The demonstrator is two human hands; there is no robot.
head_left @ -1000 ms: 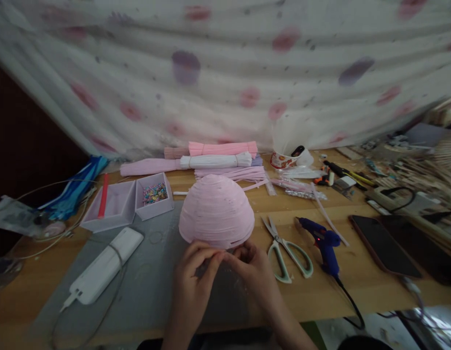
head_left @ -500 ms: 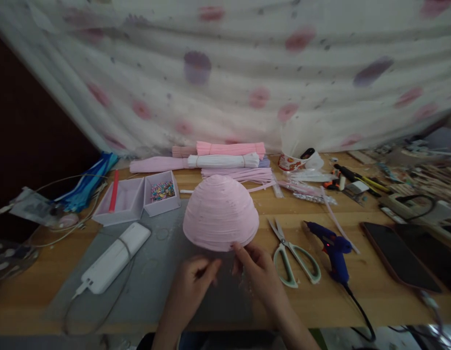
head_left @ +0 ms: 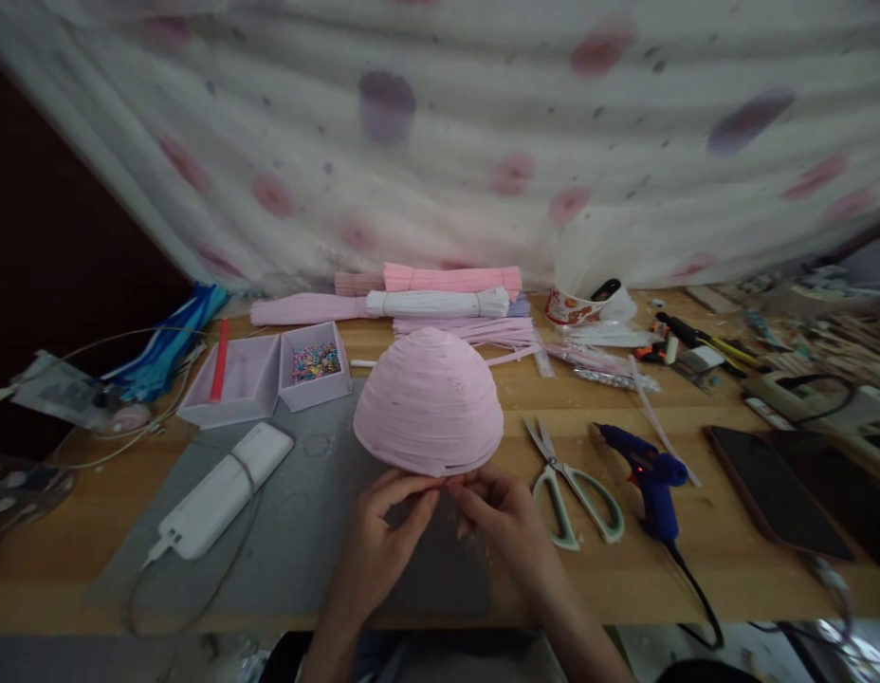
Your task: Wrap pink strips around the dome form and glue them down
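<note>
A pale pink dome (head_left: 429,403), its surface wrapped in ridged strips, sits right in front of me with its rim facing down. Thumb and forefinger of my left hand (head_left: 390,522) pinch at the front of the rim. My right hand (head_left: 501,512) pinches beside it, fingertips almost touching those of the left. A narrow dark gap shows along the rim just above the fingers. Whether a small strip end lies between the fingertips is too small to tell. Open-bladed scissors (head_left: 574,482) with pale green handles lie to the right of the hands.
A blue glue gun (head_left: 650,474) with a small red light lies right of the scissors, its cord hanging off the table. At left are a white power bank (head_left: 227,489), a box of beads (head_left: 316,365) and a box with a red stick. Bundled strips (head_left: 436,302) lie behind.
My left hand has moved up and right to the dome's front rim, where it now pinches. My right hand stays at the rim. The view has tilted slightly.
</note>
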